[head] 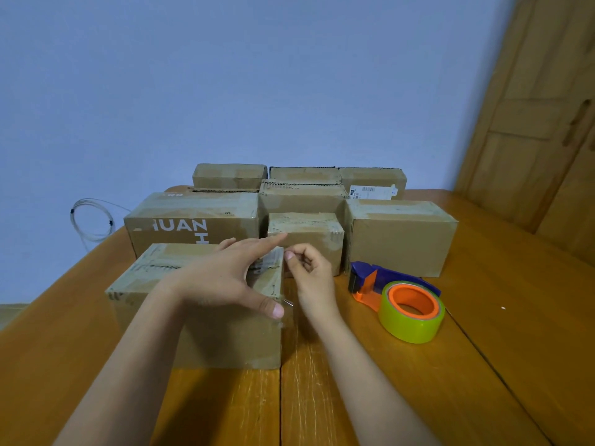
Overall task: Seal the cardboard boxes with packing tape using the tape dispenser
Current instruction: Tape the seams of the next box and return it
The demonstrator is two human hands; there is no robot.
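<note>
A cardboard box [206, 333] stands nearest me on the wooden table, clear tape across its top. My left hand [225, 281] lies flat on the box top with fingers straight, thumb hanging over the right front corner. My right hand [309, 278] hovers just right of the box with fingers curled, pinching what looks like a loose end of clear tape at the box's right edge. The tape dispenser [396, 294], blue and orange with a yellow-green roll, lies on the table to the right, apart from both hands.
Several more taped cardboard boxes [399, 239] stand in rows behind, one marked "HUAN" [193, 220]. A coil of clear cable [91, 220] hangs beyond the table's left edge. A wooden door [541, 123] stands at the right. The table [483, 365] has bare wood near me.
</note>
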